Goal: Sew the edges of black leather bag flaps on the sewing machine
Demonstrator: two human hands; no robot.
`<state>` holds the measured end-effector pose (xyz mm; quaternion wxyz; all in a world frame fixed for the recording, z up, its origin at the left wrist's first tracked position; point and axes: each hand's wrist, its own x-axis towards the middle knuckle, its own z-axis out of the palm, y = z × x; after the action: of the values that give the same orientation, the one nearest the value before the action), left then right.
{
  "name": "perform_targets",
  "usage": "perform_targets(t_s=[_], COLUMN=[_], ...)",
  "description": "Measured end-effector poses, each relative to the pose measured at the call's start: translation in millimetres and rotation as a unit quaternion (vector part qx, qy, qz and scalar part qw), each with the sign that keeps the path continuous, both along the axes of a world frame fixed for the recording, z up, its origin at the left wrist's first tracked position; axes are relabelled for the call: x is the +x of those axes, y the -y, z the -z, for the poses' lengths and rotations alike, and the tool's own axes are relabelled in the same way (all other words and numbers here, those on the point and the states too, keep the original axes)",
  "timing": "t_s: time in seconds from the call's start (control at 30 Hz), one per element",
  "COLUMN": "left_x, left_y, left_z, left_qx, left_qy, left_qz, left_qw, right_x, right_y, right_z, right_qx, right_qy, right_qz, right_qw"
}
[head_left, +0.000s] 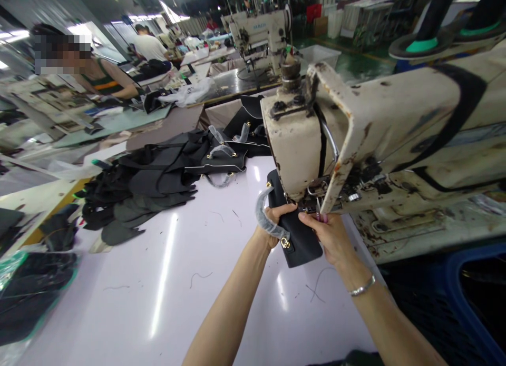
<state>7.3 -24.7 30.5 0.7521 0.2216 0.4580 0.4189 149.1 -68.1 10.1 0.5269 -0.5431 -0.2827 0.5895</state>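
A black bag piece [302,244] with gold rings and a plastic-wrapped handle [262,212] lies under the head of a worn cream sewing machine [294,150]. My left hand [275,223] grips the piece's left side near the handle, its index finger pointing toward the needle area. On the other side my right hand [330,234] is closed, thumb and finger at the edge of the piece beside the presser foot. Small pinkish scissor loops [322,217] show at its fingers. The needle itself is hidden.
Dark fabric pieces [158,171] are heaped at the back left of the pale table [197,303]. Finished-looking black bags [225,158] lie behind. A blue crate [443,287] stands at the right. A person [106,81] works at the far left; another sewing machine [259,31] stands behind.
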Motion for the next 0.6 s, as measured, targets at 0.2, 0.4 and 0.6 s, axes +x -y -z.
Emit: perform_targets(t_s=[0.2,0.4,0.6], left_x=[20,70,89], left_y=[25,56,60], left_z=[6.1,11.6,6.6], left_qx=[0.003,0.036,0.040], left_qy=[0.011,0.021,0.041], left_qz=[-0.100,-0.300,-0.352], left_qw=[0.995,0.953,0.934], right_x=[27,70,86], right_y=[12,-9,-22], right_z=[-2.3,-21.4,-23.5], right_qx=[-0.003,0.080,0.125], right_qy=[0.137,0.263,0.296], right_qz=[-0.051,-0.085,-0.140], right_qw=[0.989,0.958,0.936])
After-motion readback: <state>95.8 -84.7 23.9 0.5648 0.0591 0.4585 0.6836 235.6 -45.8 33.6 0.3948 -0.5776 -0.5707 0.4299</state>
